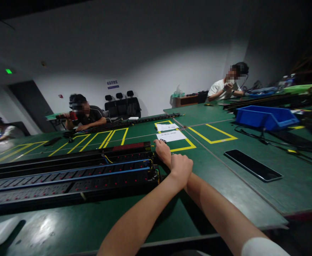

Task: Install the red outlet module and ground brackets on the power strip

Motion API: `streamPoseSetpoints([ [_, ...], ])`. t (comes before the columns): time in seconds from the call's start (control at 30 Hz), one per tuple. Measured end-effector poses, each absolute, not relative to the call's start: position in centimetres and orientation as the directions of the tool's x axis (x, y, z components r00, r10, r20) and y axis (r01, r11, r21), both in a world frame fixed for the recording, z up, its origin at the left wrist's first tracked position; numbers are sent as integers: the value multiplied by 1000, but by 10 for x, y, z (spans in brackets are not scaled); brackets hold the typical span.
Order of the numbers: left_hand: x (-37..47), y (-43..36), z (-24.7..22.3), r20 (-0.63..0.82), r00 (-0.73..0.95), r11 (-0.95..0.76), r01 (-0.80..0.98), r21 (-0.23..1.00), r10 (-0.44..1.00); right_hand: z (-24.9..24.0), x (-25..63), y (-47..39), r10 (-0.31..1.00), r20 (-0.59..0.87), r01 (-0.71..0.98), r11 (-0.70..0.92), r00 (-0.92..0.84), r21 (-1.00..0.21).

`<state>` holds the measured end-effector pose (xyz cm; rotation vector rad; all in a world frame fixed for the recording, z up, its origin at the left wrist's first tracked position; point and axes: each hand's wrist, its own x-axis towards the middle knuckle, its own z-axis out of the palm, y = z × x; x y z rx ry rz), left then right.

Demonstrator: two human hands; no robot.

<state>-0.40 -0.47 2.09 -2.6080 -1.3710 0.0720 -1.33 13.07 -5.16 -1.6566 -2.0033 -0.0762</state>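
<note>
My forearms cross at the table's front. My left hand (182, 170) lies over my right wrist, its fingers bent and mostly hidden; what they hold, if anything, does not show. Beyond it, my right hand (163, 153) is at the right ends of the long black strips, its fingers curled beside a small black-and-white striped piece (162, 141). Whether that piece is gripped is unclear. The nearest socket strip (100, 183) has red dots along it and wires at its end (154, 172). Blue edging (92, 175) runs along the strips.
Printed papers (171, 136) lie behind my hands within yellow tape. To the right are a phone (252, 165), cables (262, 137) and a blue bin (266, 117). A white object (1, 233) sits at the near left. Several people are seated across the green table (211, 158).
</note>
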Motion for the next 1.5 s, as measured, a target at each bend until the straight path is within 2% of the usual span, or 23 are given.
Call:
streamPoseSetpoints([
  [0.6,-2,-8,23,36,569,-552,809,-201,822,-43,-14,125,898,426,927,249,-111,-282],
  [0.9,-7,-4,13,53,541,-520,827,-215,839,-74,14,53,934,356,940,114,9,-322],
  [1.07,-5,-5,12,51,527,-505,834,-221,848,-78,21,47,944,329,936,98,20,-338],
  [1.5,-4,-7,16,32,571,-551,804,-224,820,-81,20,46,919,393,935,126,16,-332],
])
